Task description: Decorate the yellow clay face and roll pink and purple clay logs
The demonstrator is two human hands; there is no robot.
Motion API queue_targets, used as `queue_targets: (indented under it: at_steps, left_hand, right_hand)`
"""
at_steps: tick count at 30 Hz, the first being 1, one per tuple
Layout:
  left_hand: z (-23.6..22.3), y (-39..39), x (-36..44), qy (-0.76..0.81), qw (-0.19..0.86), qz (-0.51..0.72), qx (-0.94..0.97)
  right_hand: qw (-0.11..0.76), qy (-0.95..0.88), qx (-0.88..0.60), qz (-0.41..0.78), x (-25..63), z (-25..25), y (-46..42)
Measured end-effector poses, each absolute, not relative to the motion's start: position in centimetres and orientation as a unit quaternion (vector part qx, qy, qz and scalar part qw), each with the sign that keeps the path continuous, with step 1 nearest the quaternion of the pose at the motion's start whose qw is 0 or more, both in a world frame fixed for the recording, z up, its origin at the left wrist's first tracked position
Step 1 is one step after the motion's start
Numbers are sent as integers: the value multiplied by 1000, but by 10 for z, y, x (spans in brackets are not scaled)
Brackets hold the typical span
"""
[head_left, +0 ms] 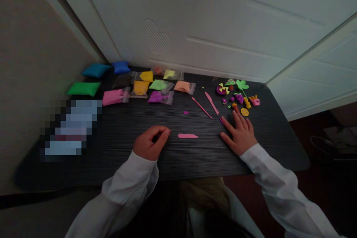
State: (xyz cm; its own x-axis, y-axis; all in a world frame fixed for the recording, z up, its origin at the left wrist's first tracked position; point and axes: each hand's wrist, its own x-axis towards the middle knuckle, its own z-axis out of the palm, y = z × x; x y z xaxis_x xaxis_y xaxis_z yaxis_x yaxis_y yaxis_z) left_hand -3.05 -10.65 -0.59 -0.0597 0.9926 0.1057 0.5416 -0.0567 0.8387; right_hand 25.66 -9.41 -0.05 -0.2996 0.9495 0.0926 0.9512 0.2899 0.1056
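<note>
A flattened pink strip of clay [187, 136] lies on the dark tabletop between my hands. To its left, my left hand [152, 143] is closed, thumb pressed against the index finger; whatever may be in the pinch is hidden. My right hand [238, 134] rests palm down with fingers spread, its index fingertip at a small purple piece [222, 120]. Ahead of the strip lie a purple clay bit [186, 112], a thin pink modelling stick [202, 108] and a pink plastic clay knife [212, 103]. Just past my right fingertips sits a brown-orange clay piece [235, 108].
Small clay figures crowd the right back, among them a green clover [242, 85], purple grapes [239, 98] and a yellow disc [244, 112]. Clay packets, including a pink one [113, 97] and a green one [84, 89], line the left back. A white panel [200, 18] stands behind the table.
</note>
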Motion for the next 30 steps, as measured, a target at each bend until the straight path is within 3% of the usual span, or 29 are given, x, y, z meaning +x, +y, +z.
queue_targets:
  at_steps: [19, 30]
  left_hand:
    - [-6, -106, -30, 623, 292, 381, 618]
    - [-5, -106, -29, 625, 290, 379, 618]
  right_hand:
    - [35, -832, -551, -44, 271, -5, -90]
    - [213, -793, -571, 0, 261, -7, -79]
